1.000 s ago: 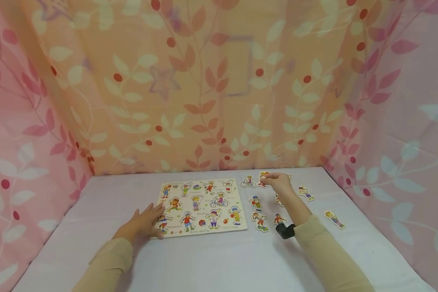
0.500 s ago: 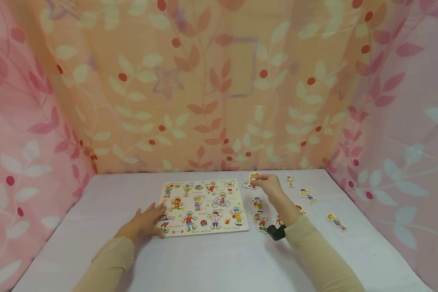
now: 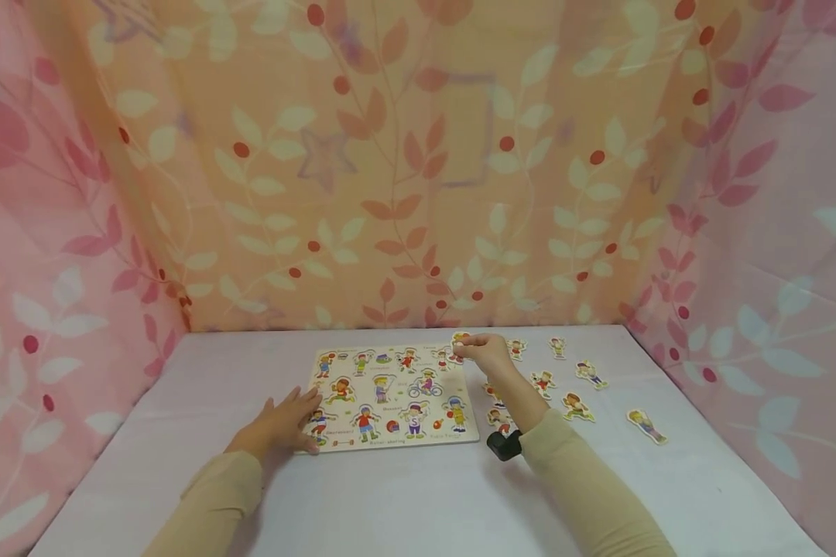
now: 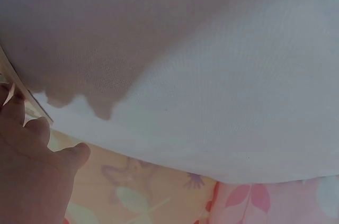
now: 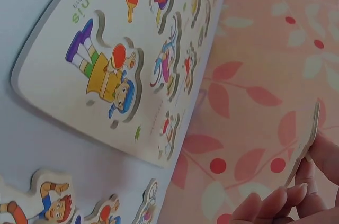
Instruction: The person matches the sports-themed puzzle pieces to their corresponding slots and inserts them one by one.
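A wooden puzzle board [image 3: 470, 435] printed with children doing sports lies flat on the table. My left hand [image 3: 282, 424] rests at its left edge, fingers stretched out and spread; the left wrist view shows those fingers [image 4: 38, 128] by the board's edge. My right hand [image 3: 495, 360] pinches a figure-shaped puzzle piece [image 3: 460, 340] between thumb and fingers, beside the board's far right corner. In the right wrist view the held piece [image 5: 307, 144] is raised and seen nearly edge-on, so its picture is hidden there.
Several loose figure pieces lie right of the board, among them a runner piece [image 3: 578, 407] and, farthest right, a piece with a stick [image 3: 646, 427]. A black wrist mount [image 3: 505, 445] hangs under the right sleeve. Patterned curtains [image 3: 404, 193] enclose the white table [image 3: 390, 503].
My right hand has moved left with the pinched piece, from over the loose pieces to the board's far right corner. The left hand has stayed at the board's left edge.
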The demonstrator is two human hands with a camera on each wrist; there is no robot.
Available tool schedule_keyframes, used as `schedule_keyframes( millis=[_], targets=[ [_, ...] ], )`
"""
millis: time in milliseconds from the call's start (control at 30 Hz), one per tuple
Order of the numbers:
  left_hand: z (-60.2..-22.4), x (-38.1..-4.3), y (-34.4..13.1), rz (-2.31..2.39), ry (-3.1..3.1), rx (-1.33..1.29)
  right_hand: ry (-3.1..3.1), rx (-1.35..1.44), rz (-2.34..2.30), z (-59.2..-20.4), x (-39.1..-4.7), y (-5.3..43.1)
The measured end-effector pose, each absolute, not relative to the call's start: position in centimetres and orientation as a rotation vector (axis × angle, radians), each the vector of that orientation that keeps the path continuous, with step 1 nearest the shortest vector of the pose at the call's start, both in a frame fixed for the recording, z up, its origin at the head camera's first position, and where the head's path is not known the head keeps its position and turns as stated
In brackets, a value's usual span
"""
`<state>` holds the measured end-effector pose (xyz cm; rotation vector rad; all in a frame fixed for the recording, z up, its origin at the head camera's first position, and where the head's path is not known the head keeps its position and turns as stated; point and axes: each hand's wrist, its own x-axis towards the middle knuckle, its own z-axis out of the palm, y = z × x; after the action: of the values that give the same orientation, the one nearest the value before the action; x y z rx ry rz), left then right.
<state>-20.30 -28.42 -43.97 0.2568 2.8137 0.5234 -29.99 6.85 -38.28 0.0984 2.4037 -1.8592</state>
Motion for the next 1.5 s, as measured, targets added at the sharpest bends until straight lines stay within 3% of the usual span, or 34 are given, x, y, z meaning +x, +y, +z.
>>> schedule_keyframes(
  millis=[1500],
  targets=[
    [-44.0, -20.1, -28.4, 0.461, 2.838, 0.249, 2.261, -0.05, -1.897, -40.2, -29.5, -2.9]
  ],
)
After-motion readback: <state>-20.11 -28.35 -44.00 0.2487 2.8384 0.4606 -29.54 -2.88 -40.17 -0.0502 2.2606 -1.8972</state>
